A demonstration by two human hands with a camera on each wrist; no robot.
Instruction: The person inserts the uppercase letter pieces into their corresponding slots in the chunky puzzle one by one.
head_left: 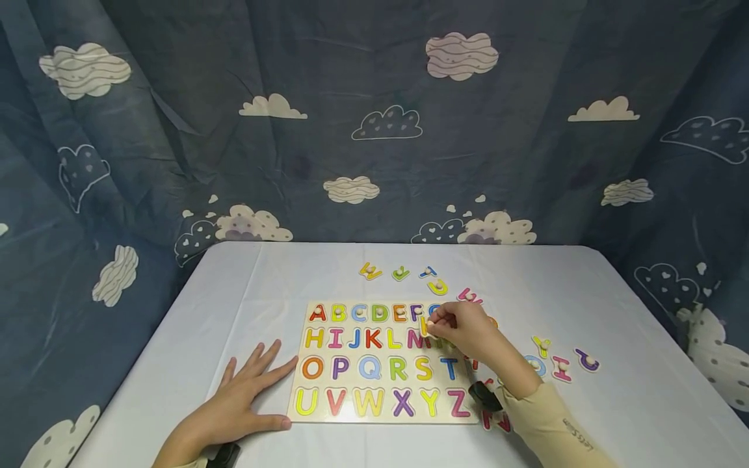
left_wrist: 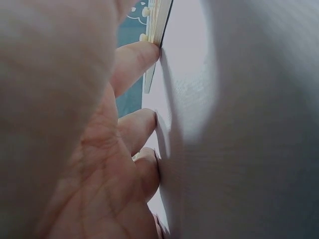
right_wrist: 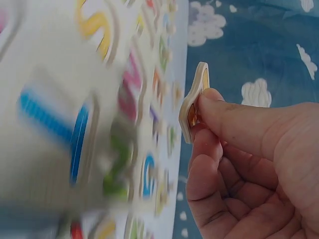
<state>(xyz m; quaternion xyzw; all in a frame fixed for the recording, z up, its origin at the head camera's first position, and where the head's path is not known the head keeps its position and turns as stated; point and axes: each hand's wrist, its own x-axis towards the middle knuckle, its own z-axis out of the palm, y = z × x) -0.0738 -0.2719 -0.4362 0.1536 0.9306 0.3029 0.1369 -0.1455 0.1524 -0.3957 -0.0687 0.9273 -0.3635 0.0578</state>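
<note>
A pale wooden alphabet puzzle board (head_left: 351, 382) lies on the white table with rows of colourful letters. My right hand (head_left: 468, 330) pinches a yellow-orange letter piece (head_left: 424, 327) between thumb and fingers, over the board's upper right part. In the right wrist view this letter piece (right_wrist: 195, 102) is tilted nearly edge-on, so which letter it is cannot be told. Knobbed pieces such as the red A (head_left: 317, 313) sit in the top row. My left hand (head_left: 242, 396) rests spread on the table, its index finger and thumb touching the board's left edge.
Loose knobbed letters lie behind the board, among them a yellow-orange one (head_left: 370, 271) and a green one (head_left: 400, 273). More lie to the right, such as a pink I (head_left: 561, 368) and a yellow Y (head_left: 541, 346). A dark cloud-patterned curtain (head_left: 316, 156) hangs behind the table.
</note>
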